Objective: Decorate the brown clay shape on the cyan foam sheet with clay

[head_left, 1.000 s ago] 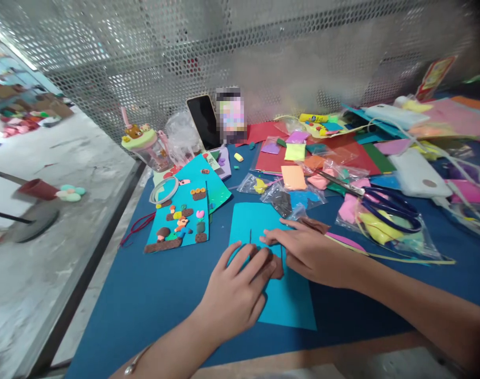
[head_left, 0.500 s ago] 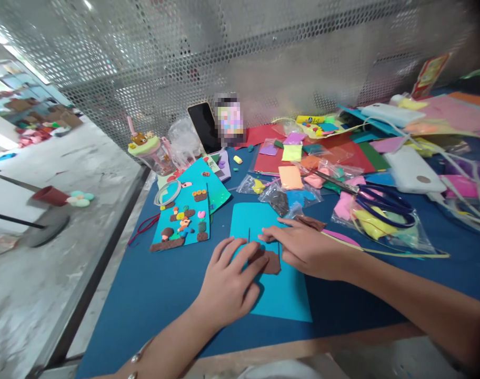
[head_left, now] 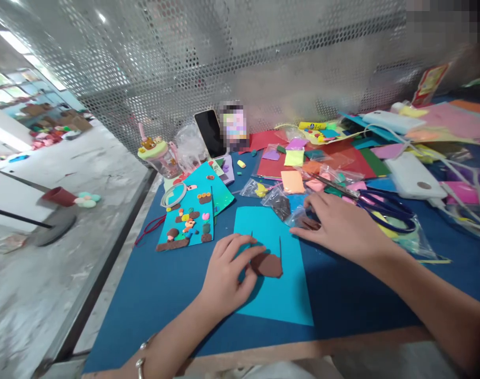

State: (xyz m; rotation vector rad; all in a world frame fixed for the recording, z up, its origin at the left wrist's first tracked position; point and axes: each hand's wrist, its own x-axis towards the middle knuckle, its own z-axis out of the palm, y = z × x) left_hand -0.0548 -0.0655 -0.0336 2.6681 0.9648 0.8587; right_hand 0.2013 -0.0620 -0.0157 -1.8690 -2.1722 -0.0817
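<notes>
Two hands over one turquoise sheet (head_left: pixel 279 300) on the blue desk (head_left: pixel 153 295). Left hand (head_left: pixel 226 276) flat on the sheet's left side, fingers loose, thumb touching one brown clay piece (head_left: pixel 268 265) near the sheet's middle, gripping nothing. Right hand (head_left: pixel 340 226) off the sheet's upper right corner, fingertips spread on clear plastic bags (head_left: pixel 291 208), released. One pair of blue scissors (head_left: pixel 378 202) just beyond. Bare desk along the near edge; clutter crowding the far side.

Clay piece (head_left: pixel 268 265) on card (head_left: pixel 277 295)
</notes>
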